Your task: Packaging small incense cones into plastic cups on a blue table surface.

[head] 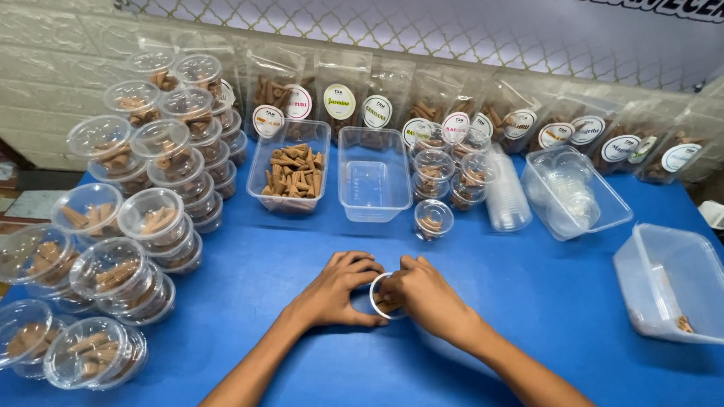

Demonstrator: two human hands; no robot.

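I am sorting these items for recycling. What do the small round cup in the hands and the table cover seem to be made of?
The small round cup, held between the left hand and right hand, looks like thin clear plastic: you see through it, and its rim shines. The table cover seems to be smooth blue vinyl or laminate, with a soft even sheen; which one is unclear.

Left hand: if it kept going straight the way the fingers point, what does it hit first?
The left hand points up and right, fingers already on the small clear cup both hands hold. Past that, probably the lone lidded cup on the blue table, though depth is unclear.
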